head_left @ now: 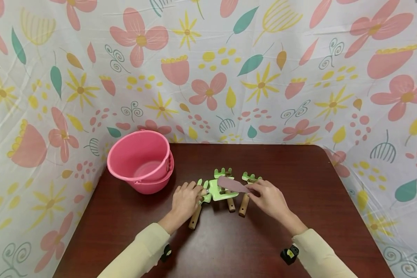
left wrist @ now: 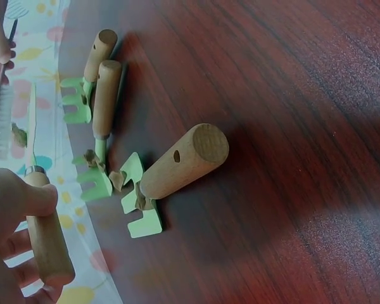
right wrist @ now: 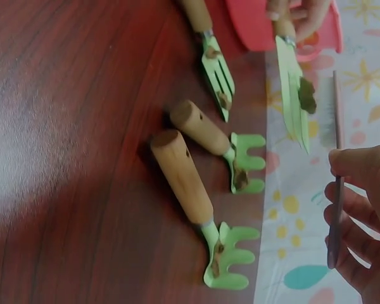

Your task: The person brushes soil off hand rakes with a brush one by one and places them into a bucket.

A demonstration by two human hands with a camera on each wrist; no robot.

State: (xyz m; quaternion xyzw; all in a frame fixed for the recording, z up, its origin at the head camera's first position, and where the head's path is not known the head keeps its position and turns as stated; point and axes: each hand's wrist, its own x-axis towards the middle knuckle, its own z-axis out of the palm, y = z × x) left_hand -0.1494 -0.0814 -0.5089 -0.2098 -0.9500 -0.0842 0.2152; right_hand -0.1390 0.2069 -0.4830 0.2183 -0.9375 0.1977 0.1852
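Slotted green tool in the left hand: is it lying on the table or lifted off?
Lifted: the left hand grips its handle, and the right wrist view shows its blade clear of the table.

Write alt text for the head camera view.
A person's left hand holds a green garden tool while the right hand holds a mauve brush close to it. Three more wooden-handled tools lie on the dark table, with pink buckets at left.
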